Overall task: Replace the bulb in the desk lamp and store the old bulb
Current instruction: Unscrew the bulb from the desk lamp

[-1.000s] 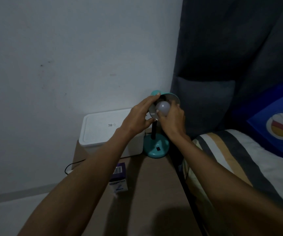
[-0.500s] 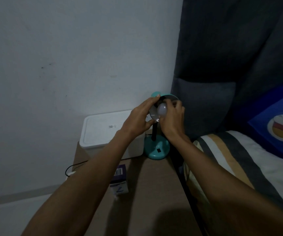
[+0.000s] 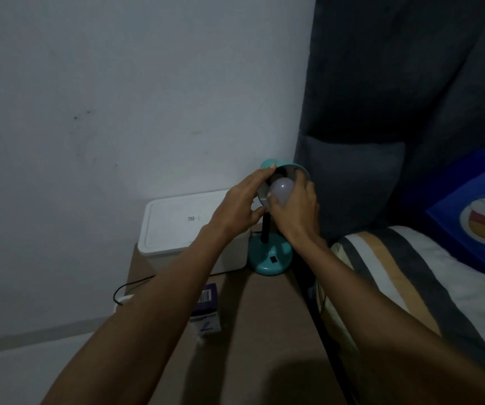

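- At the teal lamp shade (image 3: 301, 168), over the back of the brown surface (image 3: 264, 331), the right hand (image 3: 295, 211) is wrapping its fingers around the white bulb (image 3: 281, 190), which is sitting in the shade's mouth.
- The left hand (image 3: 240, 204) is bracing the shade's rim, fingers closed on its edge.
- Whether the bulb is going in or coming out is not showing; either way, turning it gently along the socket's axis is looking wise.
- Holding the shade firmly is probably stopping the lamp base (image 3: 269, 258) from twisting.
- Nearer on the surface, a purple bulb box (image 3: 206, 311) is lying ready, presumably for storing the old bulb.
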Available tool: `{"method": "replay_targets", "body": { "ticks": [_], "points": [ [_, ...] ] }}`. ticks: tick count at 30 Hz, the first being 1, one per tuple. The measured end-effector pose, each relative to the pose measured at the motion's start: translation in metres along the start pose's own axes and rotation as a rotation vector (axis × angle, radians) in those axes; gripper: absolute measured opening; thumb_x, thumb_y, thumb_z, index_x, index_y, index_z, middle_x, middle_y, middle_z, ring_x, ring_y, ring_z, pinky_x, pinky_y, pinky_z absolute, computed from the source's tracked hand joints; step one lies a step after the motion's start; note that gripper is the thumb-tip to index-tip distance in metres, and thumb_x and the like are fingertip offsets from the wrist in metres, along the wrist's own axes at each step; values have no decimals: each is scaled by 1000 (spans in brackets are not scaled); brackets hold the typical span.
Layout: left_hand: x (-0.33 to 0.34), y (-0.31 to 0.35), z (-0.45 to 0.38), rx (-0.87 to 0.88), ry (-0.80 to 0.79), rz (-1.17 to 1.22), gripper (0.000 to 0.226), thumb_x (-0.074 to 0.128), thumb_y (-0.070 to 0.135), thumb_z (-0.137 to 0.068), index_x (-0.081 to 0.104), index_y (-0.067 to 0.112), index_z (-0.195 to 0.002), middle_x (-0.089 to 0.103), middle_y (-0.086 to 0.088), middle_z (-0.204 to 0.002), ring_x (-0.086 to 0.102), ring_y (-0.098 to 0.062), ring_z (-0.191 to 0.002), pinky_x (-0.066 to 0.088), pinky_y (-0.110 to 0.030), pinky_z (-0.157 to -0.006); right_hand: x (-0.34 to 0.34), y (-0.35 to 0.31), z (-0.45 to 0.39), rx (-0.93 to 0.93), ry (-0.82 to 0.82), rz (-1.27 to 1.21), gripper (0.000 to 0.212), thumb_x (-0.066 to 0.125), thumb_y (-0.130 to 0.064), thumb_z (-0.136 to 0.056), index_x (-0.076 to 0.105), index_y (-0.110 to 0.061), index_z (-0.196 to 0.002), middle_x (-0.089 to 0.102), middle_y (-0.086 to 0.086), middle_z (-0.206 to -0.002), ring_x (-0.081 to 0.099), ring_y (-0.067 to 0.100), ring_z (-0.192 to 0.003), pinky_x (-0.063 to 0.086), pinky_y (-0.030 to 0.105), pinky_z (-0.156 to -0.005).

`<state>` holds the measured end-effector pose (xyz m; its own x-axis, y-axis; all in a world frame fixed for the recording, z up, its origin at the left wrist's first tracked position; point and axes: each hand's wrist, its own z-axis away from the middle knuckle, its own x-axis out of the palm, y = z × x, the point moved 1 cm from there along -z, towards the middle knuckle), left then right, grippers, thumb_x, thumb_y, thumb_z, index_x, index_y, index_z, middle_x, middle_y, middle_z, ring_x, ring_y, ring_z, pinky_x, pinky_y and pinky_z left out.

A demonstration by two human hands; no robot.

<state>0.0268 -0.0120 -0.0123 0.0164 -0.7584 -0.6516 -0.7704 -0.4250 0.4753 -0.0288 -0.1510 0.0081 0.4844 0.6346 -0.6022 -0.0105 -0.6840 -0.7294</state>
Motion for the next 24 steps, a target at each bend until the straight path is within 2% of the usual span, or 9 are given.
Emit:
{"method": "replay_targets", "body": {
  "ticks": [3,8,11,13,15,19,21,24],
  "points": [
    [0,0,0,-10,0,-3,84,82,-2,-82,41,3,-156,48,-12,-158,48,-18,-143,43,-27,-117,0,-1,-4,48,4,21,50,63,-32,-96,49,-4,-135,57,20,-130,61,36,-113,49,35,-81],
    [-2,-1,0,-24,5,4,84,83,0,-84,40,4,-156,47,-10,-158,45,-11,-142,44,-30,-117,2,-2,-3,-6,-21,36,54,69,-17,-90,48,-17,-140,40,14,-141,52,34,-121,52,42,-94],
    [-1,-1,0,-20,-9,-6,85,82,-1,-83,40,5,-157,47,-10,-158,46,-13,-142,43,-24,-116,2,0,-2,22,-19,-18,58,67,-30,-92,44,-14,-142,47,18,-140,56,34,-120,53,41,-92],
    [0,-2,1,-21,-13,-11,86,83,-1,-83,39,6,-157,46,-10,-159,45,-10,-141,40,-16,-114,1,0,-4,56,-18,-22,53,66,-31,-94,48,-8,-138,56,19,-133,60,35,-116,50,36,-86],
    [0,-2,2,-23,-9,-7,86,82,0,-83,39,5,-157,46,-10,-159,43,-7,-141,38,-13,-114,0,-1,-4,39,-26,12,48,68,-23,-94,51,-9,-136,53,17,-133,58,33,-117,47,34,-85],
    [-1,1,3,-13,8,-4,83,81,-1,-84,40,2,-156,47,-12,-157,39,-1,-140,35,-12,-115,-2,-1,0,-47,-40,90,56,66,-6,-89,48,-24,-139,36,13,-141,48,33,-122,49,38,-94],
    [-1,2,2,-13,12,-8,83,81,-1,-84,40,2,-156,47,-13,-157,40,-3,-140,36,-14,-116,-2,1,2,-69,-48,50,57,66,-12,-90,46,-25,-141,36,14,-144,50,34,-123,47,34,-91],
    [0,1,2,-24,16,-12,84,81,-4,-82,41,3,-156,48,-11,-157,41,-1,-139,38,-17,-117,0,2,0,-7,-26,-25,54,66,-27,-94,45,-13,-142,53,19,-136,58,33,-118,46,31,-84]
  ]
}}
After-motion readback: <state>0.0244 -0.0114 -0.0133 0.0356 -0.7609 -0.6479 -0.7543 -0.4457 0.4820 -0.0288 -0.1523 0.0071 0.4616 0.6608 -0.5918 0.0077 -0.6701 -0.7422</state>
